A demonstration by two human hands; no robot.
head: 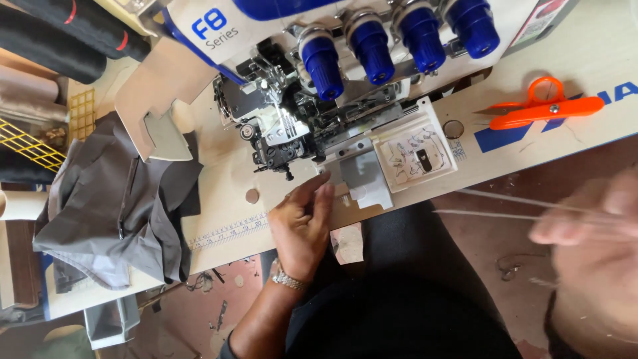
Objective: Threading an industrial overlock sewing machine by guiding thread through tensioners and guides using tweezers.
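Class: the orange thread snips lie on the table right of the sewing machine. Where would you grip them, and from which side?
Grip the snips at the orange loop and the two handle arms running right from it, coming from above. They lie flat and nothing crowds them; the metal blades point left toward the machine, so approach from the right, away from the tips.

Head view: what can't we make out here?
- Right hand: motion-blurred at the right edge; its grip on the thin strands cannot be told.
- Left hand: what its fingers press on the table is hidden beneath them.
- Sewing machine: top cut off by the frame's upper edge.
- Grey cloth: its folds hide its shape.
- Orange snips: blades too small to read.
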